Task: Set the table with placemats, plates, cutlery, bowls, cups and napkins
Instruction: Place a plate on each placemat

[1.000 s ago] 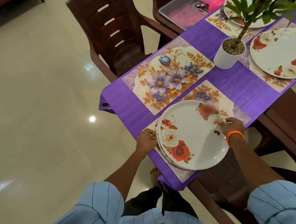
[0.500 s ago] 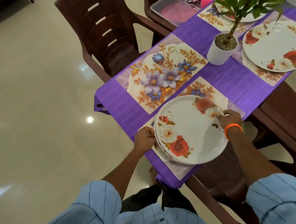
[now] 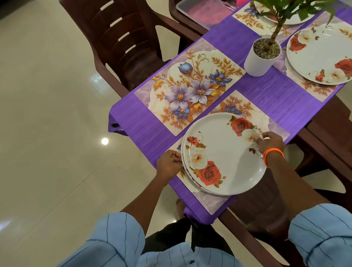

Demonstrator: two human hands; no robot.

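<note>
Stack of rose plates over the nearest placemat at the table corner, left hand fingers curled on its left rim, right hand pinching the right rim, plates between both hands.

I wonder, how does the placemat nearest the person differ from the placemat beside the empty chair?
The near placemat is mostly covered by a plate stack; the far placemat lies bare, its whole print showing. The near one is by both hands, left hand and right hand, gripping the plates; the far one is untouched. Both share a floral print.
</note>
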